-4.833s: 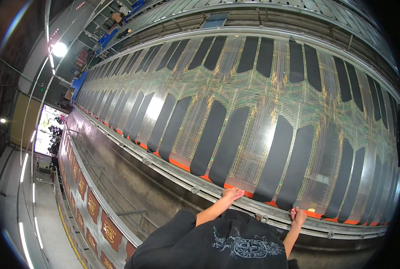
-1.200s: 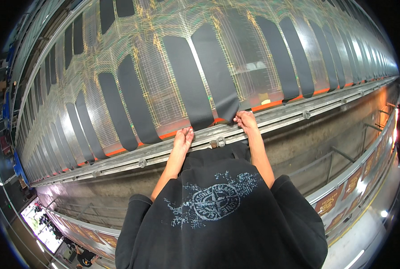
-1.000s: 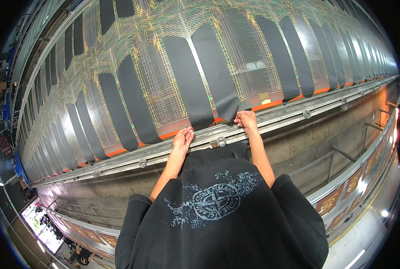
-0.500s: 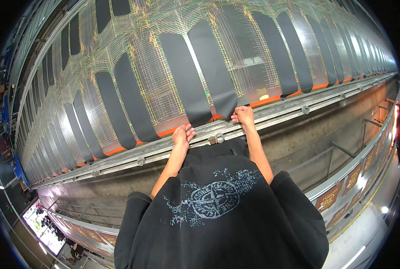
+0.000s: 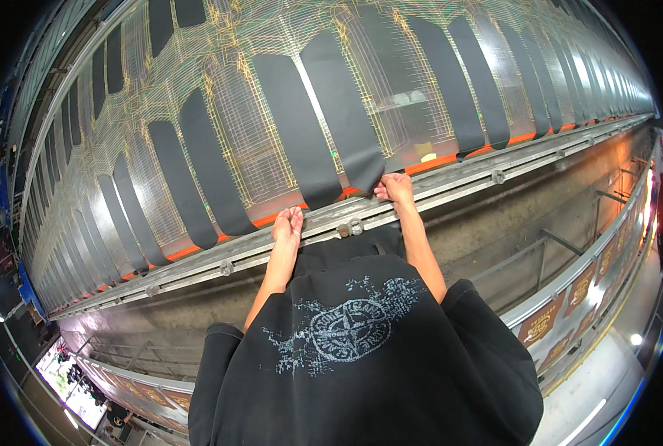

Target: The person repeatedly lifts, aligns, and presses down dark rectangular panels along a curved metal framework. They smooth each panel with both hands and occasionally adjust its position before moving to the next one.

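Long dark grey strips of sheet material lie on a large printed surface [image 5: 275, 195] covered with yellow and green line patterns. My right hand [image 5: 396, 187] pinches the lower right corner of one dark grey strip [image 5: 342, 111], whose bottom end curls up slightly. My left hand [image 5: 288, 223] is over the metal rail, a little left of the neighbouring dark grey strip [image 5: 290, 111] and apart from it. Its fingers are loosely bent, with nothing visible in them.
A metal rail [image 5: 450, 193] with bolts runs along the near edge, beside an orange band [image 5: 439, 162]. More dark strips [image 5: 175, 178] lie in pairs to both sides. Below the rail is a trough with a curved railing [image 5: 539, 312]. A lit screen [image 5: 67, 383] stands at lower left.
My left hand has moved left, away from the corner of the left strip. My right hand keeps its pinch on the other strip's corner. The whole view has shifted slightly.
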A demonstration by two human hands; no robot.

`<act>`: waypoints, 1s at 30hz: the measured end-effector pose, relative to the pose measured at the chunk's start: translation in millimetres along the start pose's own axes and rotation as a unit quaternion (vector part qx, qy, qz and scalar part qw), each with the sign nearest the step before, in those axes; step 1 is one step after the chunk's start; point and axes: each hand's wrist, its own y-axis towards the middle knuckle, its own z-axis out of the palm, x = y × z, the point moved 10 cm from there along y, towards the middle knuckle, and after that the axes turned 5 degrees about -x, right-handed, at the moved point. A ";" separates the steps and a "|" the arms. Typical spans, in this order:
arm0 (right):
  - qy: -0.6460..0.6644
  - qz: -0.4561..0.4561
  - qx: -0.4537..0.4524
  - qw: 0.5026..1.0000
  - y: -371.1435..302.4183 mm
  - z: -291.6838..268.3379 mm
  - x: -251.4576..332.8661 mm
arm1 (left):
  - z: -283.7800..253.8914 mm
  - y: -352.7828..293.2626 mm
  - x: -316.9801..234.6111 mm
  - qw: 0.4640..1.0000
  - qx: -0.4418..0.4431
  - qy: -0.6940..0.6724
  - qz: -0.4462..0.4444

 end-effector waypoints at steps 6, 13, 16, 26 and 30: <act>-0.008 0.005 0.007 1.000 -7.7 -5.5 3.2 | -16.9 -3.1 -7.8 0.998 -0.060 -0.012 0.027; -0.153 -0.117 -0.031 0.981 -50.8 -16.8 57.6 | -18.1 -13.9 -11.8 0.999 -0.043 -0.003 0.033; -0.287 -0.265 -0.092 0.916 -61.2 -14.4 88.3 | -15.3 -16.1 -12.9 0.998 -0.039 0.022 0.049; -0.342 -0.353 0.022 0.871 -98.9 74.5 97.5 | -10.9 -13.3 -13.5 0.997 -0.030 0.040 0.057; -0.412 -0.252 0.097 0.870 -87.0 90.1 52.8 | 11.3 -26.8 -7.3 0.999 0.003 0.033 0.018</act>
